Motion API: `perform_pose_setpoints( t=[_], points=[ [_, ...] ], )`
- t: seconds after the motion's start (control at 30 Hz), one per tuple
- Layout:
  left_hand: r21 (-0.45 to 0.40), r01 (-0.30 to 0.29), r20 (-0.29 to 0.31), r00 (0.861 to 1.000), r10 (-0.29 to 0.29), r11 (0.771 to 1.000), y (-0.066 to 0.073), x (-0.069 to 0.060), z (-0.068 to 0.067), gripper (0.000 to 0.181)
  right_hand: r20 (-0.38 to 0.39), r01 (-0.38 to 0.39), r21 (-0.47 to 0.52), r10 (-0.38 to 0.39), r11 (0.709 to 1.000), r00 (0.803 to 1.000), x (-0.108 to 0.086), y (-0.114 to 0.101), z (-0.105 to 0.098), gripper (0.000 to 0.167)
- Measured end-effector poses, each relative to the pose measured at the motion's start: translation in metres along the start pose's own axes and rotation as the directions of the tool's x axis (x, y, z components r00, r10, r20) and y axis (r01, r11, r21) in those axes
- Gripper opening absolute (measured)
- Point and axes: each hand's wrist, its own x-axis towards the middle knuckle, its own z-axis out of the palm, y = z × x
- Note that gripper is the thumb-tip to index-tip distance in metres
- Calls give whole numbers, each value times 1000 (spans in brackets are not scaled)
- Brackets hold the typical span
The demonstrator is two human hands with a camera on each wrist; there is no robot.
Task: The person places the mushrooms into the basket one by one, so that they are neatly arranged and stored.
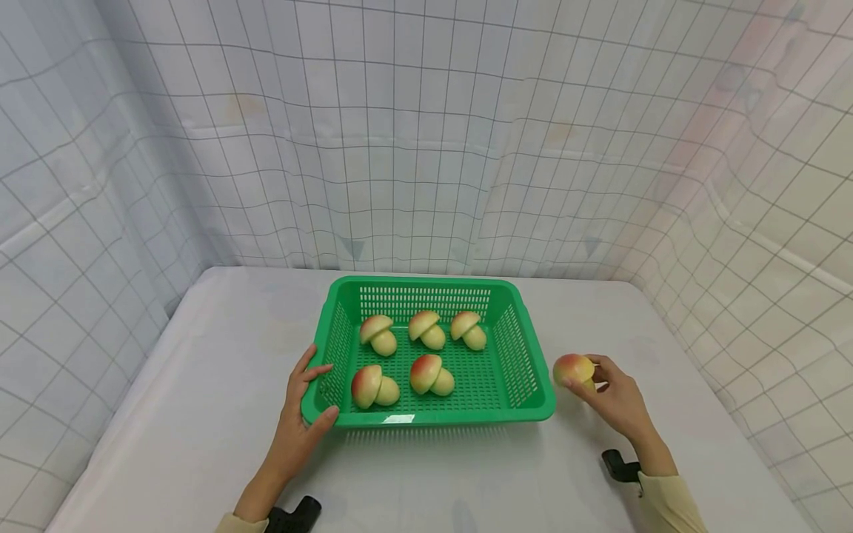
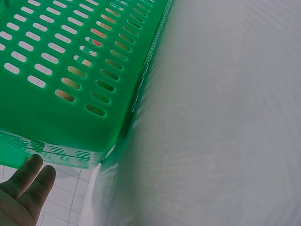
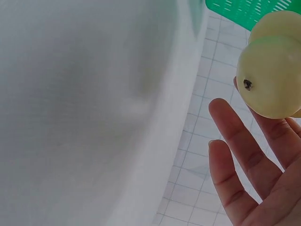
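A green plastic basket (image 1: 426, 424) stands on the white-covered table, holding several toy mushrooms in two rows, among them one with a red-tinged cap (image 1: 425, 370). My left hand (image 1: 300, 414) rests against the basket's left side near the front corner, thumb and one finger over the rim. Two of its fingers (image 2: 40, 188) extend straight in the left wrist view. Right of the basket, my right hand (image 1: 616, 400) pinches another toy mushroom (image 1: 571, 368) between thumb and fingers. The right wrist view shows the pale toy mushroom (image 3: 270, 77) with a dark spot; two fingers extend free of it.
White cloth covers the table (image 1: 200, 370). Grid-patterned white curtains (image 1: 426, 148) hang behind it and on both sides. Black straps (image 1: 621, 466) sit at the wrists, beside light sleeves.
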Motion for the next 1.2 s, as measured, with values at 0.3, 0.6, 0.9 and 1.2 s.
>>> perform_pose_setpoints(
  t=[0.3, 0.6, 0.9, 1.2],
  points=[
    [-1, 8, 0, 1000, -8, 1000, -1, 0, 0, 53, -47, 46, 9, -45, 999, 998, -1, -7, -2, 46],
    [11, 4, -2, 1000, -4, 1000, -1, 0, 0, 54, -111, 75, 21, -72, 997, 991, 0, -18, -6, 43],
    [10, 9, -1, 1000, -9, 1000, -1, 0, -1, 54, -138, 92, 54, -83, 994, 987, 3, -26, -10, 42],
    [15, 6, -3, 1000, -6, 1000, -1, -1, 0, 54, -149, 148, 82, -135, 986, 980, 7, -37, -13, 40]
  ],
)
